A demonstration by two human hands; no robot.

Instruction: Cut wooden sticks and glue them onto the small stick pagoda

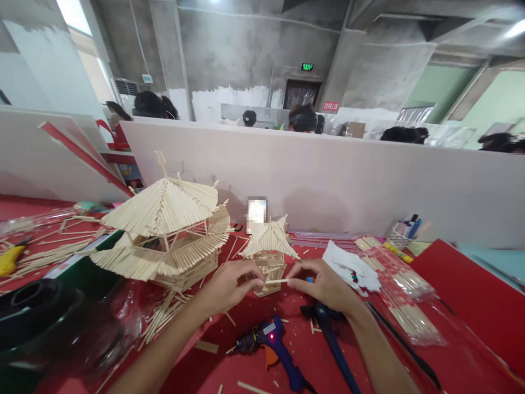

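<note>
Between my two hands a short wooden stick (277, 281) is held level, one end in each hand's fingertips. My left hand (241, 280) pinches its left end, and my right hand (314, 276) pinches the right end. Right behind the stick stands a small pavilion model (268, 243) built of wooden sticks, with a peaked roof; whether the stick touches it I cannot tell. A larger two-tiered stick pavilion (168, 213) stands to the left. Below my hands a blue glue gun (275, 345) with an orange trigger and a lit red light lies on the red table (229, 366).
A dark blue-handled tool (334, 342) lies beside my right forearm. Bagged stick bundles (404, 295), a white tissue (350, 268) and a pen basket (404, 232) are at right. Loose sticks (164, 317), a yellow-handled cutter (12, 258) and a black container (49, 323) are at left. A white partition (328, 180) stands behind.
</note>
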